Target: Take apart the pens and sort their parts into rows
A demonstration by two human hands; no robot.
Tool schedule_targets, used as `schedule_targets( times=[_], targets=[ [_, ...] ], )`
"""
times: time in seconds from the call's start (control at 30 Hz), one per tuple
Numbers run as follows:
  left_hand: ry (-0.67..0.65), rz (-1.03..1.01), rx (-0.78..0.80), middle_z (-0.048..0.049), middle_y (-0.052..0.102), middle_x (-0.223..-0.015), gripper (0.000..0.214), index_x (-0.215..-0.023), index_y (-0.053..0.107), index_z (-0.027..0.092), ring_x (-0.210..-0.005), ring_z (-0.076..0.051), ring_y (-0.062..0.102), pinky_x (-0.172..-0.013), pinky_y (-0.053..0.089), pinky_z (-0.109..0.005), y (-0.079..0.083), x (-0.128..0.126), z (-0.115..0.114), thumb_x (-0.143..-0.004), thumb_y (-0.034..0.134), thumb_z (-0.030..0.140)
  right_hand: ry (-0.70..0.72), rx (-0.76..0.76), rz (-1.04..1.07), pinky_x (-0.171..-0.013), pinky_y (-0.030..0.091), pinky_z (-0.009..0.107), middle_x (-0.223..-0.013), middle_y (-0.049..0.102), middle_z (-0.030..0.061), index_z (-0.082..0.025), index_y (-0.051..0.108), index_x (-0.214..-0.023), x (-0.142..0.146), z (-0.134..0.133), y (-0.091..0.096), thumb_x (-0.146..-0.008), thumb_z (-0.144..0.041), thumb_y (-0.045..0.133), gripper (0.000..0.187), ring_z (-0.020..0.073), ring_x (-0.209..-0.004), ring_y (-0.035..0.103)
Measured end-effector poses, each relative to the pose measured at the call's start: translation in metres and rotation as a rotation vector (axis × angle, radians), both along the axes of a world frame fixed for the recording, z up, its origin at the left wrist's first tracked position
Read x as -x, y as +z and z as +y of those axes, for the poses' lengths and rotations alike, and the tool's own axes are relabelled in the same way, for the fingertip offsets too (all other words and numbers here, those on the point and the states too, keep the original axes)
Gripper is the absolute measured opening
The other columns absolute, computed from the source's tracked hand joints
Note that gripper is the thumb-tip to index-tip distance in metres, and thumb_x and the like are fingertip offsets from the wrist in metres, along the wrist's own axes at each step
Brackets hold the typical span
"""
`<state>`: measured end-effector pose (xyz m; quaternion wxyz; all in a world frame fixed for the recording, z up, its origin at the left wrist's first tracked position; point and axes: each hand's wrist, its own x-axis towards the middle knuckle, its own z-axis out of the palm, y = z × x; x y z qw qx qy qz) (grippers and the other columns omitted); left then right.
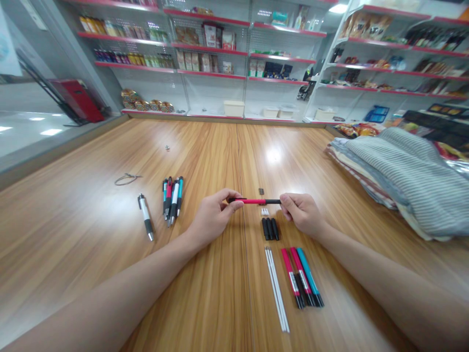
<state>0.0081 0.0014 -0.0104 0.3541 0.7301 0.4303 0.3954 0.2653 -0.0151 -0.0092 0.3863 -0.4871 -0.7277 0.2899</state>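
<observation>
Between both hands a red and black pen [254,201] lies level above the table. Its black clip end is pinched by my left hand [216,212], thumb and fingers closed. My right hand [302,212] is closed around the other, black end, whose tip is hidden in the fingers. Just below the pen lie small white parts [265,212] and several black grip sleeves [270,229]. Nearer to me are white ink refills [276,288] and, beside them, red pen barrels [293,276] and a blue pen barrel [308,274]. Small dark pieces [261,191] sit beyond the pen.
Left of my hands are a bunch of pens [172,200], a single white pen [146,217] and a thin grey loop [127,179]. Folded striped cloth [410,171] is piled at the right. Stocked shelves [208,49] stand behind the wooden table [205,151].
</observation>
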Motion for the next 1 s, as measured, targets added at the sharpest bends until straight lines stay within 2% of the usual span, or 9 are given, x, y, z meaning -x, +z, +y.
schedule_targets(
  times=[0.13,0.33,0.43,0.53,0.6,0.8,1.0],
  targets=[
    [0.008,0.116,-0.083,0.0022,0.052,-0.059,0.033,-0.082,0.067,0.016,-0.055,-0.01,0.046,-0.051,0.032,-0.022,0.0047,0.0005,-0.0023,-0.094,0.048,0.041,-0.009,-0.009,-0.013,-0.051,0.034,0.025,-0.05,0.048,-0.0013,-0.018,0.048,-0.058,-0.0003,0.0002,-0.0001,-0.099,-0.048,0.037,0.052,0.0098,-0.048,0.044],
    [0.036,0.119,-0.06,0.0032,0.046,-0.055,0.041,-0.068,0.056,0.016,-0.051,-0.009,0.042,-0.049,0.03,-0.023,0.0077,0.0004,-0.0037,-0.096,0.043,0.043,-0.002,-0.012,-0.03,-0.047,0.032,0.024,-0.051,0.048,-0.0015,-0.017,0.051,-0.063,0.0019,-0.0021,0.0011,-0.099,-0.047,0.039,0.048,0.0092,-0.046,0.044],
    [0.015,0.114,-0.078,0.0022,0.051,-0.06,0.036,-0.076,0.059,0.016,-0.053,-0.01,0.045,-0.05,0.031,-0.023,0.0065,0.0,-0.0042,-0.096,0.044,0.042,-0.004,-0.014,-0.038,-0.046,0.032,0.024,-0.051,0.048,-0.0013,-0.017,0.052,-0.064,0.0026,-0.0028,0.0012,-0.099,-0.048,0.039,0.048,0.0093,-0.046,0.044],
    [-0.078,0.168,-0.181,-0.0005,0.062,-0.073,0.023,-0.092,0.064,0.018,-0.063,-0.012,0.052,-0.058,0.038,-0.024,0.0048,-0.0017,-0.0065,-0.093,0.052,0.038,-0.009,-0.013,-0.046,-0.046,0.032,0.024,-0.051,0.048,-0.0013,-0.017,0.052,-0.064,0.0025,-0.0029,0.0011,-0.099,-0.048,0.038,0.049,0.0092,-0.045,0.044],
    [-0.127,0.213,-0.257,-0.0019,0.065,-0.081,0.019,-0.096,0.063,0.019,-0.07,-0.014,0.056,-0.065,0.041,-0.025,0.004,-0.003,-0.0083,-0.092,0.056,0.035,-0.006,-0.01,-0.057,-0.046,0.031,0.024,-0.05,0.047,-0.0015,-0.017,0.051,-0.063,0.0025,-0.003,0.0015,-0.099,-0.048,0.038,0.049,0.009,-0.045,0.043],
    [-0.079,0.282,-0.301,-0.002,0.062,-0.076,0.023,-0.091,0.063,0.017,-0.066,-0.013,0.053,-0.062,0.038,-0.026,0.0044,-0.0038,-0.0093,-0.096,0.048,0.035,0.021,-0.052,-0.106,-0.047,0.032,0.024,-0.051,0.048,-0.0016,-0.017,0.051,-0.064,0.0042,-0.0039,0.0031,-0.099,-0.046,0.038,0.048,0.0091,-0.045,0.044],
    [-0.106,0.334,-0.29,-0.0014,0.059,-0.066,0.039,-0.079,0.063,0.016,-0.06,-0.012,0.052,-0.057,0.034,-0.025,0.0033,-0.002,-0.0076,-0.099,0.038,0.038,0.028,-0.057,-0.11,-0.046,0.032,0.024,-0.05,0.048,-0.0017,-0.018,0.051,-0.064,0.0036,-0.0041,0.0028,-0.099,-0.048,0.037,0.048,0.0092,-0.044,0.043]
  ],
)
